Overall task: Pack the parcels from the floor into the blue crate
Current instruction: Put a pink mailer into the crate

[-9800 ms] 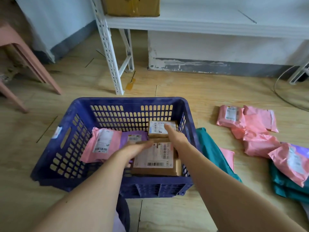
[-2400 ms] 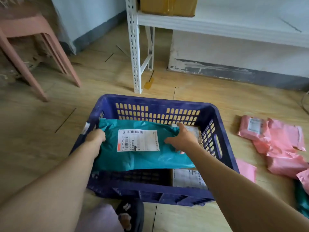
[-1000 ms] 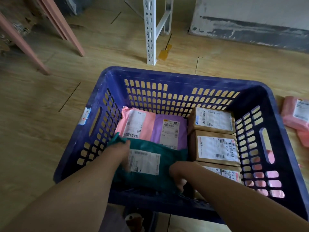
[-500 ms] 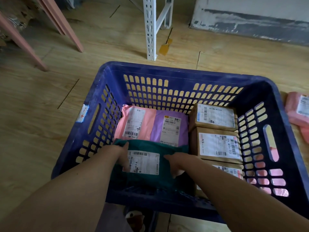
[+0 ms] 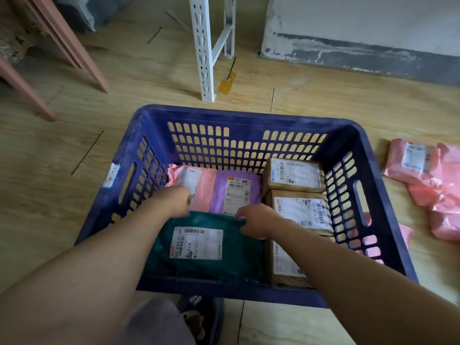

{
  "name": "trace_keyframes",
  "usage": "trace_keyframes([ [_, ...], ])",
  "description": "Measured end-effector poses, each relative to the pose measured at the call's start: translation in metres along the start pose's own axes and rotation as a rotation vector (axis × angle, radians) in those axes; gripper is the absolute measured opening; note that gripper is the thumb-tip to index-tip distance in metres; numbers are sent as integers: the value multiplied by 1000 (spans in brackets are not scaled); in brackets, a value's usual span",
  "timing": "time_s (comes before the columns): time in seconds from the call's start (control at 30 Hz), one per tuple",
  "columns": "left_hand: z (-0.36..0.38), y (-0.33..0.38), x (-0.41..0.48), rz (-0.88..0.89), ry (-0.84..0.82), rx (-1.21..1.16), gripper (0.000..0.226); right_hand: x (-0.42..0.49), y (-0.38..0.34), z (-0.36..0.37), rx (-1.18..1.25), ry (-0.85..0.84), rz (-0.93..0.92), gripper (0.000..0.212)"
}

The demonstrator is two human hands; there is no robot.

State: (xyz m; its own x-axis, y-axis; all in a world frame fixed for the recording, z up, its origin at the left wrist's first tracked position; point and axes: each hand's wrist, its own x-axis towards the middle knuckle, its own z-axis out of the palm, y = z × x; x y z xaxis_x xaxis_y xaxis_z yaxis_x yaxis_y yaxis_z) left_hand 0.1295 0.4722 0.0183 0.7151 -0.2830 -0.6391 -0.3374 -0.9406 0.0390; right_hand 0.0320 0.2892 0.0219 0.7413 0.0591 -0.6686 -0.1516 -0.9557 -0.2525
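Parcels going in flat – the teal plastic mailer bag [image 5: 206, 250] lies in the near-left corner of the blue slotted plastic crate [image 5: 239, 115].
Both the left hand [image 5: 174, 202] and right hand [image 5: 258, 221] curl round its far edge, probably tucking it down beside the brown cardboard boxes [image 5: 298, 210] – pink plastic mailers [image 5: 423, 170] wait on the wooden floor [image 5: 62, 170], right of the crate.

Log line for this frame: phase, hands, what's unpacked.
phase: seating teal parcel in blue crate | left hand: at its far-left corner, grip unclear | right hand: pinches far-right edge | unpacked: pink parcels beside crate
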Motion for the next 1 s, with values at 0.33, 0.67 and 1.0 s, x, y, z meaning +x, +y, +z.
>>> trace_keyframes([
  [0.33,-63,100,-40,265,441,-173,20,-77,33,-53,354,599,108,26],
  [0.67,-79,207,-82,534,597,-190,21,-155,117,-65,510,1002,300,26],
  [1.0,-59,340,-86,796,411,-169,24,-183,236,-22,796,968,575,25],
])
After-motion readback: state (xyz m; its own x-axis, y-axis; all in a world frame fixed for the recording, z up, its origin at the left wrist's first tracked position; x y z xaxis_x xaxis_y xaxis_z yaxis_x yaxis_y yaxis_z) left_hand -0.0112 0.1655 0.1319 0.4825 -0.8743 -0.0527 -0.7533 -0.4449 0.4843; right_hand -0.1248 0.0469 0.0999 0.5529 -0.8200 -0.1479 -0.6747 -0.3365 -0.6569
